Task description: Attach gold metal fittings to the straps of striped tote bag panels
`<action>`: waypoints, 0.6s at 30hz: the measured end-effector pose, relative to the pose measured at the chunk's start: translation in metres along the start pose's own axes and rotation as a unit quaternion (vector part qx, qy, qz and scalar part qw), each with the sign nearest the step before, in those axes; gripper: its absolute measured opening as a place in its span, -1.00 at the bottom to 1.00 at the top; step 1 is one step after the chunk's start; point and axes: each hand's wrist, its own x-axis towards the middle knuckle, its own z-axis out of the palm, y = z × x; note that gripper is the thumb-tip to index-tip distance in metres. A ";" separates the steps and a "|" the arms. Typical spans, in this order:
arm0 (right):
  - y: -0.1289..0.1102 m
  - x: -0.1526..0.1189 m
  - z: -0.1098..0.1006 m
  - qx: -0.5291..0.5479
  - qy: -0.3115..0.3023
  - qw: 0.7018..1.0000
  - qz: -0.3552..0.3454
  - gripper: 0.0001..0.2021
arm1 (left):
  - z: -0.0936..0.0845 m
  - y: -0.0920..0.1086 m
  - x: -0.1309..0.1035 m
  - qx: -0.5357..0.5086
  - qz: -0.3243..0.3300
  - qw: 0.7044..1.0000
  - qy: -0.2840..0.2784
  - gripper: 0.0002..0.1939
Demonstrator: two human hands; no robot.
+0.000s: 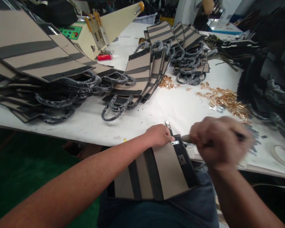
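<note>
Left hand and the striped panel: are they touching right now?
Touching. The head view shows the left hand at the panel's upper edge, its thumb on it beside the small metal plate.

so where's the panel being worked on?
Head view, lower centre: the striped panel is under the left hand, over the lap, at the near edge of the white table.

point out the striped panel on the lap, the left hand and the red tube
Striped panel (154, 174), head view: dark middle stripe.
Left hand (158, 135), head view: back of hand.
Red tube (104, 57), head view: red body.
</note>
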 end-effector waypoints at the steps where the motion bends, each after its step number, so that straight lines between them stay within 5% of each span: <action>1: 0.003 -0.002 0.000 -0.013 0.009 1.000 0.019 -0.54 | -0.001 0.000 0.000 0.000 0.000 1.000 -0.002 -0.73; 4: 0.007 -0.006 0.002 -0.013 0.015 0.998 0.056 -0.59 | -0.002 0.001 -0.001 0.002 0.002 1.000 -0.006 -0.74; 9: -0.001 -0.007 0.005 0.044 0.022 0.999 -0.015 -0.63 | -0.001 -0.001 0.000 0.007 0.009 1.000 -0.003 -0.71; 13: 0.007 -0.012 0.006 0.003 0.009 0.999 0.041 -0.60 | 0.000 -0.002 -0.001 0.004 0.017 1.000 0.000 -0.69; 18: 0.000 -0.016 0.013 0.023 -0.021 0.999 -0.014 -0.65 | -0.001 -0.003 0.001 0.001 0.029 1.000 -0.003 -0.69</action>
